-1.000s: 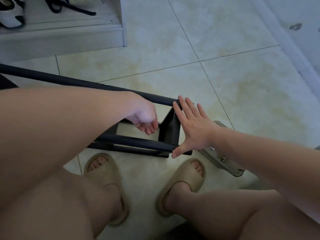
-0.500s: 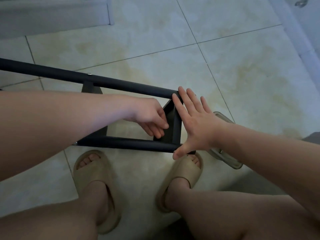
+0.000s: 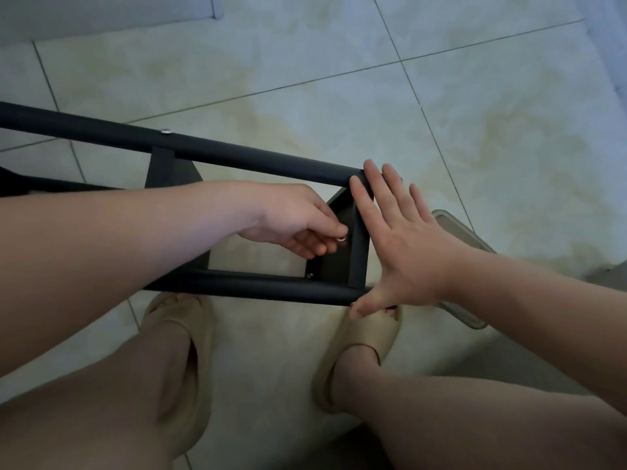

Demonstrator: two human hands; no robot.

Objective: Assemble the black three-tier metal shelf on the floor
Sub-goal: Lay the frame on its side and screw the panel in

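The black metal shelf frame (image 3: pixel 237 154) lies on its side on the tiled floor, with two long tubes joined by flat cross plates. My right hand (image 3: pixel 403 242) is spread flat with straight fingers against the end plate (image 3: pixel 349 252), thumb at the near tube (image 3: pixel 271 286). My left hand (image 3: pixel 298 225) reaches inside the frame and pinches a small silver screw (image 3: pixel 340 238) against the inner face of that end plate. Another screw head (image 3: pixel 309 275) shows low on the plate, and one (image 3: pixel 165 131) on the far tube.
My two feet in beige slippers (image 3: pixel 183 330) (image 3: pixel 366 337) stand just in front of the frame. A clear plastic container (image 3: pixel 458 239) lies on the floor behind my right hand. A pale cabinet base (image 3: pixel 101 15) is at the top left.
My left hand has moved right inside the frame, up to the end plate, and the screw now shows at its fingertips. My right hand has stayed flat on the plate. The view has tilted downward.
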